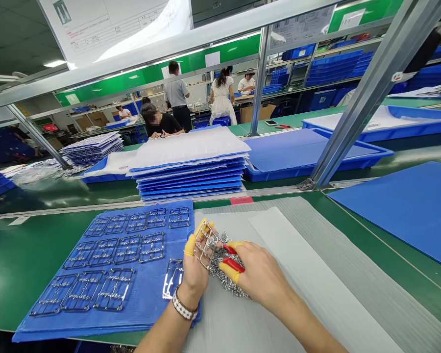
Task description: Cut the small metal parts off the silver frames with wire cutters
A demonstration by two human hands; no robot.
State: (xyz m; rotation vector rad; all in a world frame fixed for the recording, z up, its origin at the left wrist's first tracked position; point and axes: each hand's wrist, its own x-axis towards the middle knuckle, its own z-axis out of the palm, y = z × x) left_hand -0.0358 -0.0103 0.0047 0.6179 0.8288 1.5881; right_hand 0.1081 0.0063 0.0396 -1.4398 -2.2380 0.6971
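Observation:
My left hand, with yellow finger covers and a bracelet on the wrist, holds a small metal frame upright. Red-handled pliers are gripped in my right hand, their tip close to the frame's right side. Beneath both hands, a heap of silvery metal pieces lies on white foam sheeting. Several similar metal frames are laid in rows on a blue sheet to the left. One more frame rests beside my left wrist.
A stack of blue and white sheets stands beyond the work area. Blue trays and a slanted metal post are at the back right. A blue sheet lies far right. Several people are across the bench.

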